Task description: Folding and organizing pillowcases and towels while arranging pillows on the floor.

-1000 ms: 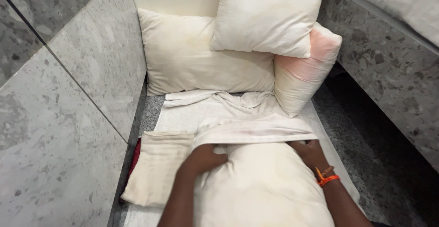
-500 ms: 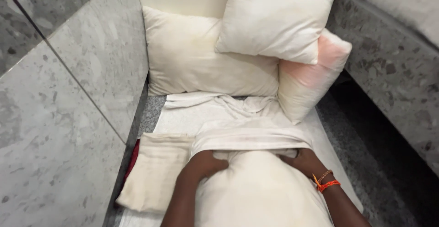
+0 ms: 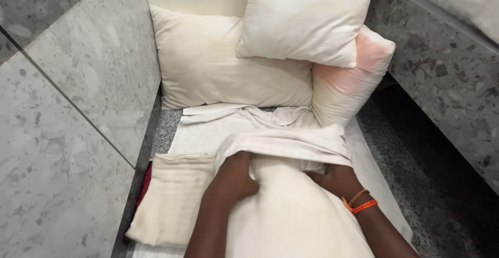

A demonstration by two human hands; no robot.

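I look down into a narrow bay walled by grey speckled stone slabs (image 3: pixel 78 112), with a matching speckled stone floor (image 3: pixel 410 185) underneath. A wide cream pillow (image 3: pixel 218 65) leans at the far end, a plump white pillow (image 3: pixel 306 16) rests on top of it, and a pink-stained pillow (image 3: pixel 348 81) stands to the right. A white sheet (image 3: pixel 208 130) covers the floor, and a folded cream cloth (image 3: pixel 174 195) lies near left.

Near centre sits a bare cream pillow (image 3: pixel 291 216) with a white pillowcase (image 3: pixel 286 143) bunched over its far end. My left hand (image 3: pixel 236 177) has its fingers curled shut on the pillowcase's left edge. My right hand (image 3: pixel 338 177), with orange wrist threads (image 3: pixel 358 202), has its fingers tucked under the right edge, so I cannot tell their grip.

Compared with a second ago, the pillowcase's open edge sits nearer to me and both hands have come closer.
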